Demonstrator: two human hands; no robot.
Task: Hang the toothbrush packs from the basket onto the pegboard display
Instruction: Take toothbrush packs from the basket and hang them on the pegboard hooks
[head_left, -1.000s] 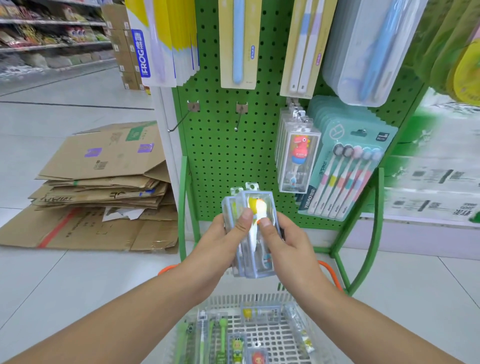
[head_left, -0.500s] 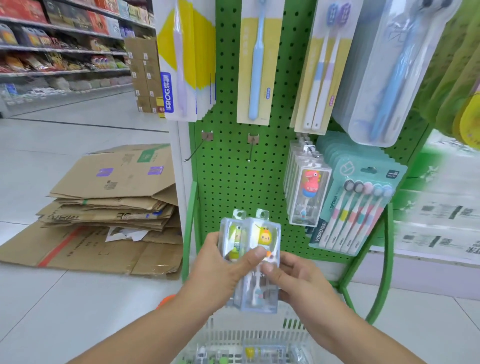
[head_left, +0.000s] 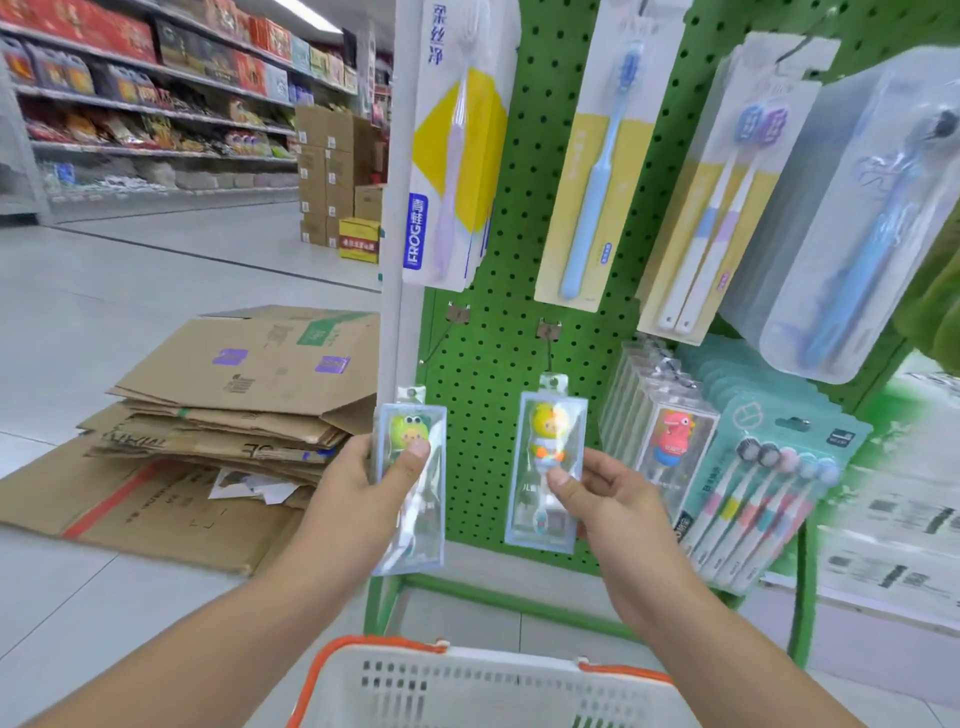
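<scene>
Left hand (head_left: 363, 483) grips green-frog toothbrush pack (head_left: 410, 483), thumb on front. Right hand (head_left: 608, 493) pinches yellow-chick pack (head_left: 548, 467) just under bare hook (head_left: 549, 338) at pegboard (head_left: 483, 389) lower part. Basket (head_left: 467, 686) below.

The white and yellow toothbrush pack (head_left: 457, 156) at the top left of the pegboard has a blue strip with the word "FROG" and Chinese characters "青蛙" beside it. At its top stand blue characters "柔丝净". Other labels are too blurred to read.
</scene>
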